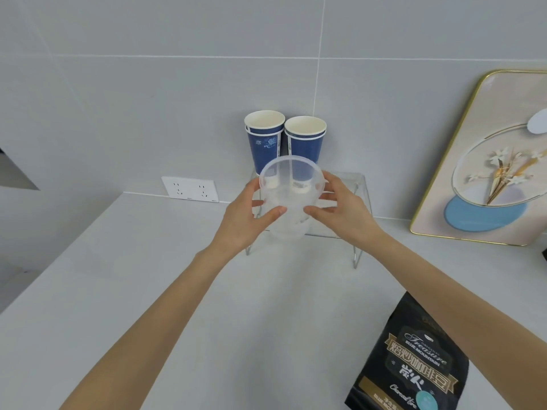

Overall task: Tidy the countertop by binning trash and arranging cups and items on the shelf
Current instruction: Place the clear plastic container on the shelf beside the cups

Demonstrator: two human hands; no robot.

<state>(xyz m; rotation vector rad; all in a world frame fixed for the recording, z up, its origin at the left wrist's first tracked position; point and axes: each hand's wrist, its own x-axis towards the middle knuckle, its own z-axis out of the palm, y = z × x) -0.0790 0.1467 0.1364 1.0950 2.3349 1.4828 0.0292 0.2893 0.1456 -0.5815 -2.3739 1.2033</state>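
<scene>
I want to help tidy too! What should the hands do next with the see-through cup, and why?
Probably set the clear cup down on the shelf, in front of the blue cups. Both hands, left and right, hold it just above the shelf.

The only words you can read are on the black bag [414,359]. It lies at the near right, well in front of the clear shelf [349,184]. The words run at a slant across the bag. In curly gold and white letters it says "Treasure", with a tiny "ORIGINAL" above it. Under that it says "BLUE MOUNTAIN". Then come big gold Chinese signs, and two white ones below them. Lower down there is slanted writing that starts with "Charcoal"; the rest is cut off. The blue cups [284,140] on the shelf have white flower marks and a strip of print too small to read.
</scene>
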